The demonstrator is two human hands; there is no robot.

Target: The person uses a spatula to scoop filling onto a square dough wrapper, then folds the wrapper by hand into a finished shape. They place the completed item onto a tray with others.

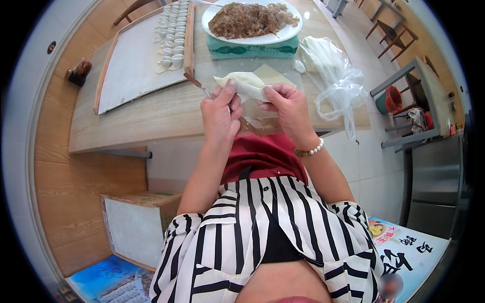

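A folded wonton wrapper is held up between my two hands over the near part of the table. My left hand pinches its left part between thumb and fingers, and also keeps a flat wooden stick that slants across the palm. My right hand grips the wrapper's right end. Just behind the hands lies a flat, pale dough wrapper on the table. Beyond it, a white oval plate with brown minced filling and paler lumps rests on a green packet.
A wood-edged white tray at the left holds rows of folded wontons. At the right of the table lies a clear plastic bag around a pale stack. A cardboard box stands below, at the left.
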